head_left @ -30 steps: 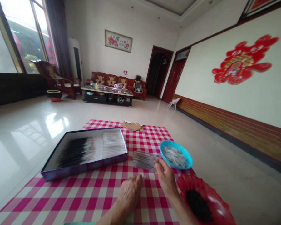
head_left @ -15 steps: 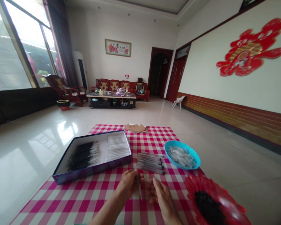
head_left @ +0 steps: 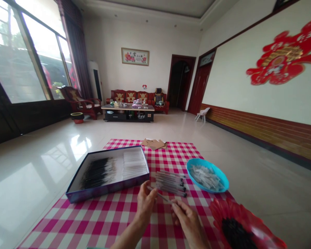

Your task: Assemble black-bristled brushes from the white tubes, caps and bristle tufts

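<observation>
Moved: the tube [head_left: 160,195] has swung from near upright in the left hand [head_left: 145,204] to a slant between both hands, and the right hand [head_left: 188,221] has closed on its far end
Fingers: left fingers [head_left: 148,193] pinch the near end; right fingers [head_left: 177,207] lie pressed together on the far end, their exact grip slightly unclear
Hold: gripping both ends seems to keep the thin tube steady
Row: loose tubes [head_left: 169,183] lie parallel just beyond the hands, their ends roughly aligned, apparently for easy picking
Box: open box [head_left: 75,188] holds dark-tipped tubes and pale tubes in separate groups, seemingly sorted
Bowl: blue bowl [head_left: 224,180] holds small white pieces, near the right hand
Plate: red flower-shaped plate [head_left: 217,211] holds black bits
Surface: pink checked cloth [head_left: 93,221] on glossy tile [head_left: 33,193], cardboard scraps [head_left: 154,144] at its far edge
Room: red sofa [head_left: 129,97], low table [head_left: 128,116], red wall ornament [head_left: 282,52]
</observation>
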`<state>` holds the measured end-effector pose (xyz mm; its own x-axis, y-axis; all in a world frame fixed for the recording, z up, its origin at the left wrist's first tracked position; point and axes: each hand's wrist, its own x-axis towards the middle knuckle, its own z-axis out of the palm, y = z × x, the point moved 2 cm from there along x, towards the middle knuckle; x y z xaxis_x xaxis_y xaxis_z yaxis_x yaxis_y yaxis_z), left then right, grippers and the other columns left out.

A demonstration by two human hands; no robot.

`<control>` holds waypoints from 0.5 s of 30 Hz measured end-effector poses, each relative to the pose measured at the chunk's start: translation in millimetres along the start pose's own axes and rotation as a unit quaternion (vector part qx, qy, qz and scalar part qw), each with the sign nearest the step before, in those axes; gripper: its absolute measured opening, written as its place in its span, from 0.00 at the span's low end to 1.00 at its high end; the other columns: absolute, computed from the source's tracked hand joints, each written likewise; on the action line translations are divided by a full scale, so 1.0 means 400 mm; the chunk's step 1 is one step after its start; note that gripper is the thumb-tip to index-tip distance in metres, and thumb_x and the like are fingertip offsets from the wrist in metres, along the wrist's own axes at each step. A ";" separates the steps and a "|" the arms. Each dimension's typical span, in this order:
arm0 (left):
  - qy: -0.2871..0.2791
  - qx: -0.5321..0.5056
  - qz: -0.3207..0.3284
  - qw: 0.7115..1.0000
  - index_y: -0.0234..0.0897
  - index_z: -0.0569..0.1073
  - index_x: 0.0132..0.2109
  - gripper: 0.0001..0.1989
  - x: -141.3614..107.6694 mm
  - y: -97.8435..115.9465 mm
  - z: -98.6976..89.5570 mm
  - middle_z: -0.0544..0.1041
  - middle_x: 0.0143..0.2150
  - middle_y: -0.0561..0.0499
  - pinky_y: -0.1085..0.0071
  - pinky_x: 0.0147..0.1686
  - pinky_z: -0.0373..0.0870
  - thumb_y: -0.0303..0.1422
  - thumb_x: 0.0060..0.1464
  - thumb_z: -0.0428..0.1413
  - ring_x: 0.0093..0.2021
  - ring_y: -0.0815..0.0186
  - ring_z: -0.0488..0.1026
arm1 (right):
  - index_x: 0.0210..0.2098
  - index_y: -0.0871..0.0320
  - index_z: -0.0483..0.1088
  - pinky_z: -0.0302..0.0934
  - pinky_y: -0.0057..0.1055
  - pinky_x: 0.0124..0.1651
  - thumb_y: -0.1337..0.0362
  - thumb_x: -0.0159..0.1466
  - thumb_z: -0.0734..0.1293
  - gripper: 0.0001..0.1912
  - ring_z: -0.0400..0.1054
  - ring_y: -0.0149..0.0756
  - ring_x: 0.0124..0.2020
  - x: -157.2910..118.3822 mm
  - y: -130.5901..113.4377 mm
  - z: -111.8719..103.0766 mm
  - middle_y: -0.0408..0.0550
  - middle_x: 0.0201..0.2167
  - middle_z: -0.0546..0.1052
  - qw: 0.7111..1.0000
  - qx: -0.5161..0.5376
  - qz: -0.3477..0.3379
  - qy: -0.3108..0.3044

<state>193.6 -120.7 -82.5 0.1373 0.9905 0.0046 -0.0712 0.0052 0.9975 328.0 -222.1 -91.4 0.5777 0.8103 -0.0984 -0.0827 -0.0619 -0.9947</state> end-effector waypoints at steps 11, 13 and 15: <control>-0.195 0.475 0.388 0.765 0.41 0.68 0.41 0.07 -0.092 0.077 0.035 0.71 0.34 0.50 0.67 0.40 0.63 0.28 0.57 0.47 0.36 0.63 0.66 | 0.35 0.58 0.77 0.71 0.35 0.35 0.49 0.42 0.74 0.25 0.75 0.48 0.37 -0.004 -0.044 -0.020 0.49 0.35 0.81 0.997 0.068 0.030 0.014; -0.202 0.480 0.397 0.756 0.40 0.66 0.39 0.06 -0.084 0.069 0.031 0.69 0.33 0.50 0.70 0.34 0.62 0.26 0.57 0.46 0.34 0.64 0.65 | 0.36 0.58 0.77 0.71 0.37 0.35 0.48 0.43 0.73 0.26 0.75 0.48 0.35 -0.007 -0.046 -0.027 0.50 0.34 0.81 0.997 0.073 0.021 0.020; -0.202 0.474 0.409 0.753 0.39 0.65 0.38 0.06 -0.076 0.062 0.024 0.69 0.34 0.50 0.70 0.34 0.61 0.25 0.56 0.46 0.35 0.64 0.65 | 0.35 0.58 0.76 0.71 0.37 0.36 0.47 0.45 0.72 0.24 0.75 0.47 0.34 -0.007 -0.048 -0.040 0.49 0.33 0.81 0.998 0.049 -0.014 0.044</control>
<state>197.3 -152.0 -57.2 0.7333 0.4861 0.4754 0.4161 -0.8738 0.2516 341.0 -232.7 -72.5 0.6501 0.7558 -0.0782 -0.1423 0.0200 -0.9896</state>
